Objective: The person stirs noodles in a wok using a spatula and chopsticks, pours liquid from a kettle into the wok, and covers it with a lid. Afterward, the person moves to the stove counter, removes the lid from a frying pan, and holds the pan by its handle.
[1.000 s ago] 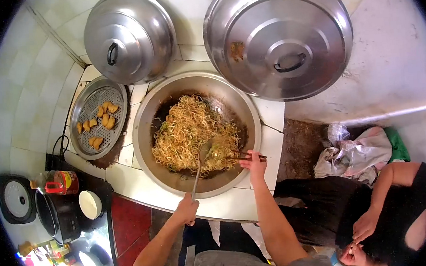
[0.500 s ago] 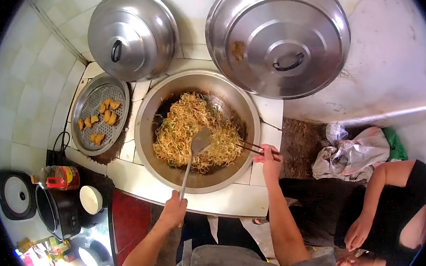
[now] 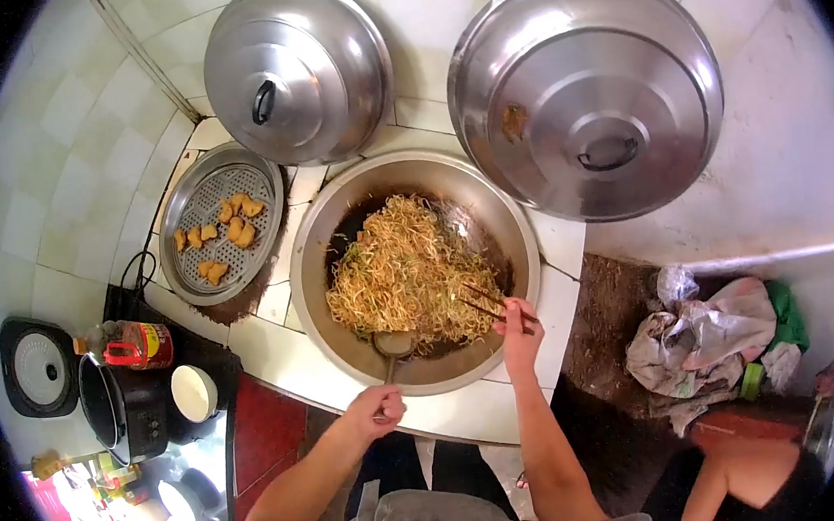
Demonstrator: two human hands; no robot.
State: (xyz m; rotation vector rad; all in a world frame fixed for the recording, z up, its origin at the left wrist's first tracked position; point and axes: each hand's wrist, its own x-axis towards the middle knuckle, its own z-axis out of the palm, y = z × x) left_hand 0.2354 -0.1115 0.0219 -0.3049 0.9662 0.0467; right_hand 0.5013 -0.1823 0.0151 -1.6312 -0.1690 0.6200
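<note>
Wok (image 3: pixel 338 311) at frame centre heaped with noodles (image 3: pixel 408 273), left hand (image 3: pixel 375 409) below it closed around spatula (image 3: pixel 392 349) handle (blade at the wok's near edge), right hand (image 3: pixel 518 329) pinching chopsticks (image 3: pixel 491 304) into the noodles' right side.

You've only got 1 view here, a fisheye cam on your head looking steeply down over your forearms. It sits fairly close above the wok (image 3: pixel 339 267) and tiled counter (image 3: pixel 278 355), faces the wall with the 2 lids (image 3: pixel 296 69), and edges curve into black corners.
</note>
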